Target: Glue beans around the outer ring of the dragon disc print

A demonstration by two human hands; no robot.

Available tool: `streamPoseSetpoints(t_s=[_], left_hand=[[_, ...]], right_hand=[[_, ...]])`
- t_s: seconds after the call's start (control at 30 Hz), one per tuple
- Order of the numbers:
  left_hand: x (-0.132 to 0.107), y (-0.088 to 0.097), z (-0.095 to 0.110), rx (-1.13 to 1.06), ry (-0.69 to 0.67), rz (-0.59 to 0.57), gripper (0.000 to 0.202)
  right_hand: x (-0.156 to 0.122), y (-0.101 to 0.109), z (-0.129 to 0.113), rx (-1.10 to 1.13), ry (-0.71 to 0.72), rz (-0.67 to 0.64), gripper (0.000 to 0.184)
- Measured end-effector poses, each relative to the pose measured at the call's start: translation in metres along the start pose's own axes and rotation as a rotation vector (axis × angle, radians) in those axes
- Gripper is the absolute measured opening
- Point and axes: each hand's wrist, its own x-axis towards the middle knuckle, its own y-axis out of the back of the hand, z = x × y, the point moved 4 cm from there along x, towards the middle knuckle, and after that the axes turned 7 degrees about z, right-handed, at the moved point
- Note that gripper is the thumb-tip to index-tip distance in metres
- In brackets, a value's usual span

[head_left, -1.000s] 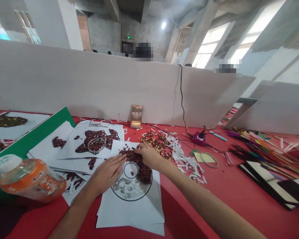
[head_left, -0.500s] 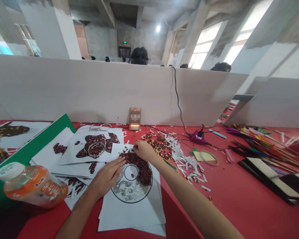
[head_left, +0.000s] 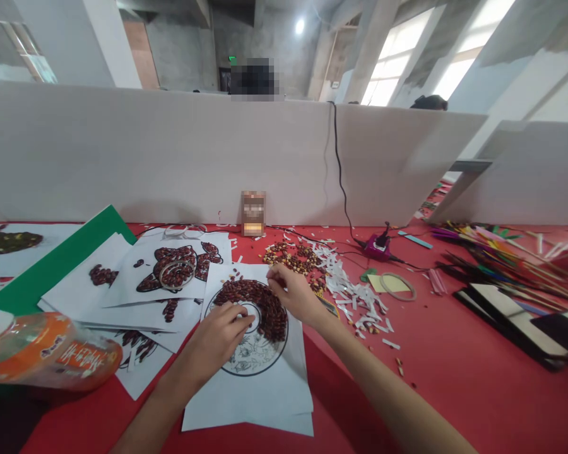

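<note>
A white sheet lies in front of me, printed with a round patterned drawing. Dark red beans cover the upper and right part of its ring. My left hand rests over the ring's left side, thumb and fingertips drawn together at the small inner circle; what they pinch is hidden. At the ring's upper right edge is my right hand, its fingers curled in a pinch, with any small thing between them too small to make out. A few loose beans lie near the ring's top edge.
Mixed beans and white paper strips are scattered to the right, near a purple power socket and a tape ring. Left stand an orange-labelled jar and bean-covered sheets. A white partition runs behind.
My left hand has moved from the ring's upper left to its inner circle, where a loose bean lay. My right hand has shifted slightly right, off the ring's top. The view has tilted down.
</note>
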Motion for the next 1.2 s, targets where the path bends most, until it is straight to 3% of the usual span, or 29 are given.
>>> streamPoseSetpoints(t_s=[0.13, 0.27, 0.43, 0.57, 0.63, 0.77, 0.87, 1.2], left_hand=[[0.007, -0.005, 0.0, 0.091, -0.024, -0.083, 0.021], [0.014, -0.007, 0.001, 0.237, -0.063, -0.136, 0.025], [0.013, -0.01, 0.0, 0.317, -0.126, -0.189, 0.025], [0.012, -0.003, -0.018, 0.224, -0.104, -0.152, 0.019], [0.009, 0.009, -0.032, 0.046, -0.019, -0.096, 0.018], [-0.002, 0.031, -0.064, -0.16, 0.321, 0.051, 0.016], [-0.008, 0.034, -0.074, -0.215, 0.413, 0.124, 0.016], [0.002, 0.018, -0.058, -0.1, 0.23, 0.169, 0.018]], right_hand=[[-0.056, 0.015, 0.012, 0.313, -0.064, 0.181, 0.019], [-0.081, 0.011, 0.012, 0.368, -0.087, 0.201, 0.021], [-0.081, 0.006, 0.008, 0.388, -0.069, 0.23, 0.019], [-0.079, 0.003, 0.011, 0.395, -0.068, 0.219, 0.019], [-0.08, 0.002, 0.011, 0.384, -0.057, 0.211, 0.019], [-0.082, 0.0, 0.008, 0.369, -0.024, 0.194, 0.018], [-0.081, -0.001, 0.006, 0.359, -0.011, 0.192, 0.018], [-0.079, -0.003, 0.007, 0.357, -0.011, 0.174, 0.017]])
